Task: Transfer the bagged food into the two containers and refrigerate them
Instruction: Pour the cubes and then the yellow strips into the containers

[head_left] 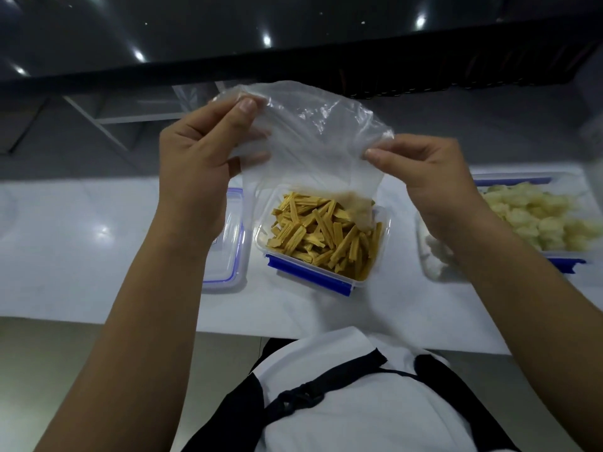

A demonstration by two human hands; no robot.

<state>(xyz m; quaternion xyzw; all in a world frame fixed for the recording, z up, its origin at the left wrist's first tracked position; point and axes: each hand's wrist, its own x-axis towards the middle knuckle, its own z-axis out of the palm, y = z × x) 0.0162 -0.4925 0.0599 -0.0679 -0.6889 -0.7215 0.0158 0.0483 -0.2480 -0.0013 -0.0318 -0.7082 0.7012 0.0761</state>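
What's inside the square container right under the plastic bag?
The square container is filled with yellow strips. The plastic bag, pinched by both hands, hangs over its far corner, so that part and the bottom are hidden.

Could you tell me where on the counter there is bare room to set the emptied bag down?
Bare counter lies left of the lid, and along the near edge before the yellow-strip container. It is crowded between that container and the pale-food container, where the right hand and forearm pass.
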